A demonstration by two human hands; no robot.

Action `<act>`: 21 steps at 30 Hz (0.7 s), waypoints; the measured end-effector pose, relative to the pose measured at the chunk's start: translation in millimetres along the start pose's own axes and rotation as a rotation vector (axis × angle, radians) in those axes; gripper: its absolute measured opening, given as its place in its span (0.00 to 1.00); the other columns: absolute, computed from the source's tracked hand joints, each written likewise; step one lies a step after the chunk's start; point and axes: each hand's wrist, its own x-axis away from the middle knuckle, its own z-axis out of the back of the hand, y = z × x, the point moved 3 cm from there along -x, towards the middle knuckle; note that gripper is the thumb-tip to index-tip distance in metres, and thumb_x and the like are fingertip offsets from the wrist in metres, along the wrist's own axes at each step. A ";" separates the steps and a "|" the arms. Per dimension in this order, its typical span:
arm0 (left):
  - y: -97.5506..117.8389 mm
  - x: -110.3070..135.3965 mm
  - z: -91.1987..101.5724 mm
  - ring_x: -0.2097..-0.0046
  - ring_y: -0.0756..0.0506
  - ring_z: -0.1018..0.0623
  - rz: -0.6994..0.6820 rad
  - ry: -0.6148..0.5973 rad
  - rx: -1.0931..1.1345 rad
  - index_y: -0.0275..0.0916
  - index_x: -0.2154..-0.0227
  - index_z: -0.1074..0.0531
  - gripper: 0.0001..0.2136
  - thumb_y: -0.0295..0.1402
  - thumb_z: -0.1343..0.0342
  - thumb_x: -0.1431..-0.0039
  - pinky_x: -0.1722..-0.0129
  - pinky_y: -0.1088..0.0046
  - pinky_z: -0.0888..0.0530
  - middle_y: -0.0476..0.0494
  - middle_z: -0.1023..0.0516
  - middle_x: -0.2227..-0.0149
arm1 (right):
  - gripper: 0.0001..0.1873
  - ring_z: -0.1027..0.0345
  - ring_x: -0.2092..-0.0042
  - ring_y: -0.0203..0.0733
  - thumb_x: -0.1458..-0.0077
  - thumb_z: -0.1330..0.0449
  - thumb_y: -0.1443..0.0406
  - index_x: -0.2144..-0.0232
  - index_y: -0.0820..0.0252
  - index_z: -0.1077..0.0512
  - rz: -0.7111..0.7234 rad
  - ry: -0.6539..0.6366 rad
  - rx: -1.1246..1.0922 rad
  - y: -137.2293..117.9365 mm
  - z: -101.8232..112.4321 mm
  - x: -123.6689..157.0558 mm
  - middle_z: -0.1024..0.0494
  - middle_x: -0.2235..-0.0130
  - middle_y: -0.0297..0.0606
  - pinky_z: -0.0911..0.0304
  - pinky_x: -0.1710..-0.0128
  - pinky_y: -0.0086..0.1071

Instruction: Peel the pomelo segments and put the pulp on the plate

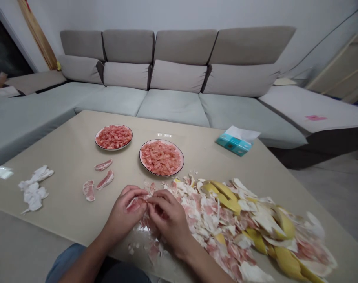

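My left hand (124, 214) and my right hand (167, 218) meet near the table's front edge, both closed on one pink pomelo segment (135, 204) held between their fingertips. Three loose pomelo segments (97, 181) lie on the table left of the hands. Beyond them stand two plates of peeled pink flesh, the left plate (113, 137) and the right plate (161, 157). A big heap of yellow rind and white-pink membrane scraps (240, 220) spreads from my right hand to the table's right end.
Crumpled white tissues (34, 188) lie at the table's left. A teal tissue pack (236, 141) sits at the far right edge. A grey sectional sofa (173, 78) wraps behind the beige table (64, 157).
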 end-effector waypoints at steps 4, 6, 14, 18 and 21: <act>-7.4 -0.1 -2.2 0.55 0.43 0.25 0.026 -0.007 0.000 0.40 0.67 0.22 0.07 0.27 0.43 0.47 0.53 0.67 0.29 0.42 0.27 0.61 | 0.10 0.29 0.64 0.41 0.44 0.44 0.72 0.62 0.58 0.25 0.086 -0.020 0.086 -1.6 -2.1 2.7 0.26 0.64 0.42 0.31 0.65 0.33; -9.5 0.7 -2.3 0.55 0.43 0.25 0.032 -0.002 -0.001 0.40 0.69 0.21 0.06 0.28 0.43 0.47 0.54 0.67 0.28 0.41 0.27 0.60 | 0.10 0.29 0.64 0.41 0.43 0.45 0.72 0.62 0.60 0.26 0.109 -0.026 0.140 -2.3 -2.5 3.1 0.25 0.63 0.43 0.31 0.65 0.33; 0.3 6.4 -7.0 0.61 0.44 0.23 0.019 0.081 0.075 0.39 0.76 0.21 0.05 0.27 0.41 0.49 0.59 0.69 0.28 0.42 0.23 0.67 | 0.07 0.30 0.70 0.40 0.44 0.46 0.72 0.66 0.59 0.28 0.251 0.064 0.272 -4.6 -6.4 11.0 0.26 0.70 0.40 0.32 0.73 0.30; -9.9 5.0 -8.1 0.66 0.46 0.24 0.305 0.094 0.415 0.36 0.75 0.23 0.04 0.32 0.37 0.51 0.64 0.72 0.27 0.44 0.23 0.69 | 0.09 0.28 0.68 0.42 0.45 0.44 0.73 0.62 0.58 0.28 0.350 0.088 0.283 -6.0 -7.8 14.9 0.24 0.68 0.41 0.31 0.72 0.30; -17.3 5.2 -9.3 0.68 0.48 0.24 0.508 0.047 0.709 0.35 0.68 0.24 0.10 0.37 0.36 0.49 0.67 0.72 0.26 0.44 0.22 0.67 | 0.10 0.28 0.65 0.41 0.45 0.43 0.73 0.61 0.56 0.29 0.251 0.062 0.157 -4.3 -6.3 12.0 0.25 0.64 0.41 0.30 0.68 0.32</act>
